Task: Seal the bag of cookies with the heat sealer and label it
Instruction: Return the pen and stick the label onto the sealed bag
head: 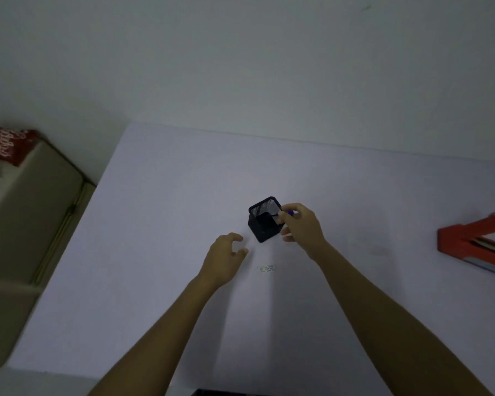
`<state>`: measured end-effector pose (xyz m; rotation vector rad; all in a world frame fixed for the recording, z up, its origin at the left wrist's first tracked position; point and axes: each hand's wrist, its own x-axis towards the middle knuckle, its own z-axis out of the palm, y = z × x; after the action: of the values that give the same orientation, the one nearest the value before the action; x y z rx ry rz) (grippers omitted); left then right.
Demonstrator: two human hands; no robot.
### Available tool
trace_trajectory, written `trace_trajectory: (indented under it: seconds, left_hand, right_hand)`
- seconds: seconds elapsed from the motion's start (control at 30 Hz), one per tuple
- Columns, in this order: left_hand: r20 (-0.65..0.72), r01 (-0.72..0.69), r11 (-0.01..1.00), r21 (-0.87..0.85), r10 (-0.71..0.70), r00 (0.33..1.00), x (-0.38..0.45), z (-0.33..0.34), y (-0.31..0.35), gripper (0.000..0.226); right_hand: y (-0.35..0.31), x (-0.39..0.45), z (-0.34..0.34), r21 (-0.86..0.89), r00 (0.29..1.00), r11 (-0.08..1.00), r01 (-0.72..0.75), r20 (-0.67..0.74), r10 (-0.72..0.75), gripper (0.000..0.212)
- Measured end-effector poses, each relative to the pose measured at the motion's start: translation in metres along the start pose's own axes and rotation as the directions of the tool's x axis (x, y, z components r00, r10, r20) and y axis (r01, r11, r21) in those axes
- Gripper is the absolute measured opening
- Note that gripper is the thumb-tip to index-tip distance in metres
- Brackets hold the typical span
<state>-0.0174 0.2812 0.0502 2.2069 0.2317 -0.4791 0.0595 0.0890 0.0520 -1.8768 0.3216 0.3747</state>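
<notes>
A black mesh pen holder stands near the middle of the white table. My right hand is at its right rim, fingers closed on a small pen-like object with a blue end. To the holder's lower left, my left hand hovers above the table with fingers curled apart and nothing in it. A small white label lies flat on the table between my forearms. No cookie bag or heat sealer shows on the table.
A red tray-like object sits at the table's right edge. Left of the table stands a beige box or cabinet, and a red printed package rests on it. A plain wall rises behind the table.
</notes>
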Motion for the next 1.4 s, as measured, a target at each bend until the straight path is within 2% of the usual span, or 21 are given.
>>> trace_trajectory:
  seconds: [0.07,0.1,0.17,0.23,0.27,0.3,0.33,0.4,0.47,0.57,0.8,1.0,1.2,1.27,1.4]
  left_hand:
    - [0.010,0.024,1.000,0.006,-0.024,1.000,0.003,0.002,-0.006,0.038]
    - [0.011,0.035,0.999,0.008,-0.035,0.999,0.005,0.003,-0.008,0.038]
    - [0.010,0.053,0.999,0.011,-0.053,0.999,0.008,0.005,-0.012,0.038]
    - [0.012,0.074,0.997,0.017,-0.074,0.997,0.011,0.009,-0.018,0.037]
    - [0.017,0.088,0.996,0.020,-0.088,0.996,0.012,0.012,-0.020,0.037]
    - [0.024,0.102,0.995,0.024,-0.102,0.994,0.013,0.016,-0.023,0.037]
    - [0.032,0.116,0.993,0.030,-0.117,0.993,0.014,0.020,-0.025,0.037]
    - [0.051,0.139,0.990,0.038,-0.141,0.989,0.016,0.029,-0.028,0.038]
    - [0.072,0.151,0.987,0.049,-0.155,0.985,0.018,0.039,-0.027,0.038]
    - [0.100,0.150,0.986,0.067,-0.156,0.983,0.022,0.053,-0.024,0.039]
    - [0.086,0.164,0.985,0.052,-0.168,0.982,0.029,0.075,-0.012,0.037]
    - [0.072,0.156,0.986,0.062,-0.160,0.984,0.035,0.086,-0.012,0.032]
    - [0.047,0.151,0.987,0.057,-0.154,0.987,0.039,0.095,-0.015,0.014]
    - [0.021,0.136,0.989,0.056,-0.137,0.990,0.037,0.092,-0.014,0.014]
    - [-0.077,0.019,0.999,0.038,-0.016,0.997,0.022,0.078,-0.004,0.009]
  right_hand:
    - [0.001,0.000,-0.002,0.000,1.000,1.000,0.012,0.004,-0.012,0.023]
    - [0.003,-0.001,-0.003,-0.007,0.999,1.000,0.027,-0.037,-0.027,0.026]
    - [0.009,-0.010,-0.005,-0.044,0.974,0.997,0.071,-0.215,-0.079,0.027]
    - [0.029,-0.023,-0.005,-0.161,0.923,0.982,0.097,-0.356,-0.149,0.021]
    - [0.045,-0.031,-0.004,-0.255,0.925,0.962,0.094,-0.336,-0.180,0.020]
    - [0.063,-0.039,-0.002,-0.358,0.951,0.929,0.091,-0.246,-0.188,0.024]
    - [0.081,-0.047,0.002,-0.450,0.981,0.888,0.094,-0.111,-0.160,0.032]
    - [0.112,-0.061,0.009,-0.598,0.991,0.793,0.119,0.116,-0.062,0.048]
    - [0.129,-0.070,0.014,-0.667,0.983,0.731,0.146,0.183,-0.029,0.056]
    - [0.134,-0.076,0.019,-0.701,0.977,0.691,0.175,0.211,-0.033,0.061]
    - [0.137,-0.075,0.023,-0.737,0.975,0.654,0.174,0.223,-0.009,0.061]
    - [0.133,-0.074,0.021,-0.719,0.966,0.675,0.166,0.258,0.037,0.065]
    - [0.131,-0.070,0.018,-0.658,0.958,0.738,0.149,0.280,0.056,0.064]
    - [0.128,-0.072,0.020,-0.585,0.974,0.801,0.129,0.228,0.009,0.061]
    - [0.106,-0.079,0.021,-0.294,0.997,0.953,0.076,0.007,-0.077,0.038]
